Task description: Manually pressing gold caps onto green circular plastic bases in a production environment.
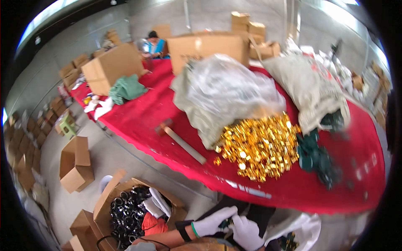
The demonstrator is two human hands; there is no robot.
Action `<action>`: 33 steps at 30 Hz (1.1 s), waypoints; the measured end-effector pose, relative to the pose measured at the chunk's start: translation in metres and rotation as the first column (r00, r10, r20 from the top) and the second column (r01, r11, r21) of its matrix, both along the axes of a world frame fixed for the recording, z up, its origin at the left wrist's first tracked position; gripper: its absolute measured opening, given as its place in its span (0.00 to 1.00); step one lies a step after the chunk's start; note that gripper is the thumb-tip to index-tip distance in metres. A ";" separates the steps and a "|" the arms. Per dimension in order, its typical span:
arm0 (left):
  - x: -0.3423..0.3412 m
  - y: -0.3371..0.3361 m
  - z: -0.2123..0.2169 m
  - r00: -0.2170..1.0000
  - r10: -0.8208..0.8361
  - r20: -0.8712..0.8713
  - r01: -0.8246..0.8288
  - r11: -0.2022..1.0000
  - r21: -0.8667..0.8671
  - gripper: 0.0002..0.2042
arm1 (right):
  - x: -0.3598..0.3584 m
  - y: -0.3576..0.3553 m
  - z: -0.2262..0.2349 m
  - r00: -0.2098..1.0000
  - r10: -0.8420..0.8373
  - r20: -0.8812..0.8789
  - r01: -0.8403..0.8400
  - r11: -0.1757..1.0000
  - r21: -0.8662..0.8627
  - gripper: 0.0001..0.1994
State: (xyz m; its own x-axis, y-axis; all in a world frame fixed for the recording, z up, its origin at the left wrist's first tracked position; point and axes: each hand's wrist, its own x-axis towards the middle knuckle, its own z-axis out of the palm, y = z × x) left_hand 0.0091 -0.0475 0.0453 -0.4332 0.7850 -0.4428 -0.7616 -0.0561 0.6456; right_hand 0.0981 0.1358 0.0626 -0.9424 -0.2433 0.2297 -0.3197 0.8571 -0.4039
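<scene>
Below the red table [138, 121], we pinched a small dark part [226, 224] between our gloved left hand [212, 222] and right hand [248, 232]. The gold pieces [259, 146] lay heaped on that table, well apart from both hands.

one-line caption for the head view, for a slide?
White-gloved left hand and right hand pinch a small dark part below a red-clothed table bearing a pile of gold caps.

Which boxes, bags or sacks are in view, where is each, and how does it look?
Large brown cardboard box: far end of the red table, rectangular.
Brown box: table's left end, tilted.
Clear plastic bag: table middle, crumpled, above gold caps.
Pale woven sack: table right.
Open brown box: floor, left.
</scene>
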 end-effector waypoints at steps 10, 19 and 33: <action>0.017 0.018 0.016 -0.040 -0.046 -0.998 -0.555 0.832 -0.016 0.28 | -0.027 -0.007 -0.020 0.441 0.617 0.653 0.888 -0.191 -0.419 0.08; -0.017 0.004 0.008 0.962 0.212 0.174 -0.207 0.977 -0.042 0.16 | -0.024 -0.009 0.019 0.998 0.010 -0.060 -0.022 0.979 -0.204 0.23; 0.009 -0.001 0.016 0.490 -0.001 -0.872 -0.336 0.923 -0.190 0.24 | -0.023 -0.015 -0.009 0.637 0.390 0.665 0.713 0.031 -0.701 0.14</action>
State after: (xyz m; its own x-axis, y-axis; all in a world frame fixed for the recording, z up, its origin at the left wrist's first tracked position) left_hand 0.0182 -0.0484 0.0611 -0.8322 0.5537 0.0288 0.1652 0.1981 0.9662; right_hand 0.0748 0.1206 0.0536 -0.8410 -0.1640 -0.5155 0.5261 -0.4697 -0.7089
